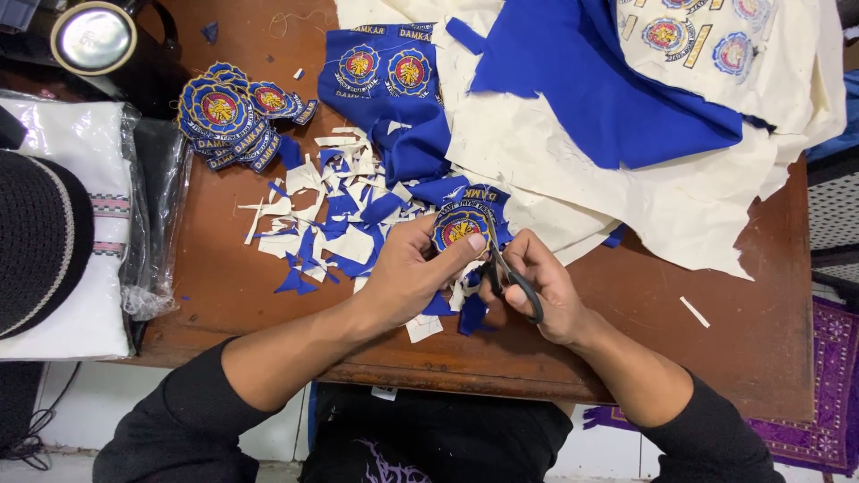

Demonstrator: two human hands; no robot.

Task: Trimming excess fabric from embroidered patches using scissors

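Embroidered badge (461,228), round with a blue rim and a red and yellow centre, sits near the front middle of the wooden counter (716,304), pinched in the left hand (407,273). Going left to right: a folded white cloth in clear plastic (89,206) lies at the far left beside a dark woven cap (36,241), with a lamp (92,38) above them. Next comes a pile of finished badges (228,116), then a litter of blue and cream scraps (331,215). The left hand is closed, thumb and fingers gripping the badge's lower edge. Just beside it, the right hand (537,286) is curled through the loops of black-handled scissors (510,273), whose blades touch the badge's right edge. Farther right, cream backing sheet (644,179) and blue fabric (608,80) with more uncut badges spread across the counter.
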